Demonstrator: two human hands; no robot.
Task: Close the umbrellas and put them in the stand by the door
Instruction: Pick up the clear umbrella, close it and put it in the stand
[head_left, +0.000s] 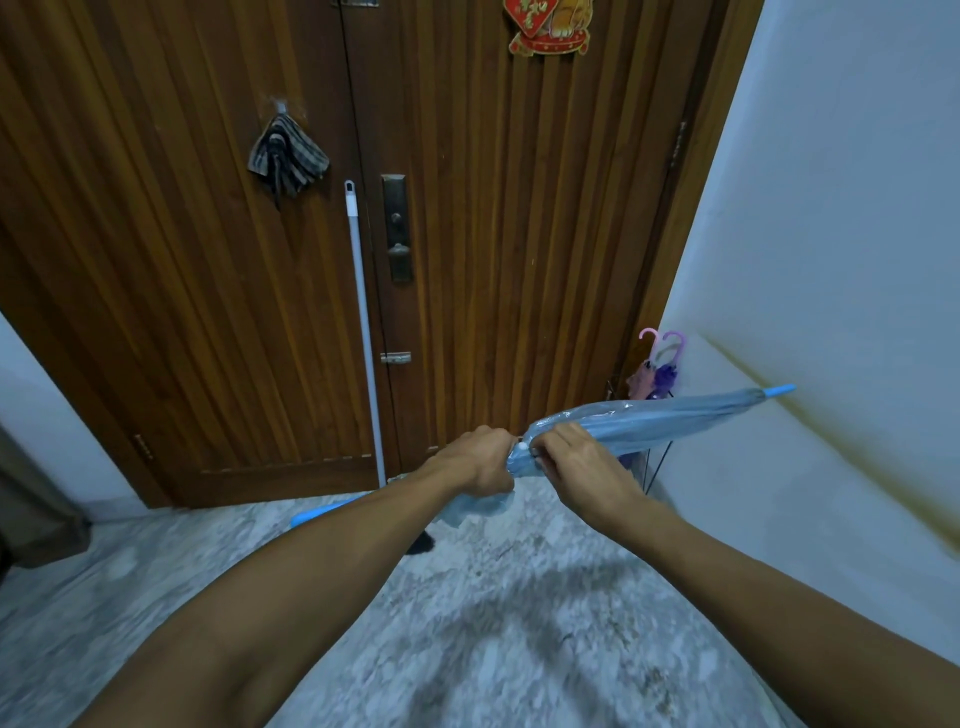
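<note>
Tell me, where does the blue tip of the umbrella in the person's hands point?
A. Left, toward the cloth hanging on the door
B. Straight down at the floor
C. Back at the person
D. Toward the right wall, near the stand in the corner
D: both hands, left hand and right hand, grip the folded blue umbrella, whose tip reaches the right wall above the stand with pink and purple umbrellas.

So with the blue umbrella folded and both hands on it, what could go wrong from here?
1. The left hand and right hand pinch the blue umbrella only at its gathered end; loose canopy hangs below, so it may unfurl if it is not fastened.
2. Its long tip points toward the white wall and could scrape it when swung.
3. The stand already holds the pink and purple umbrellas, so insertion may snag.
</note>
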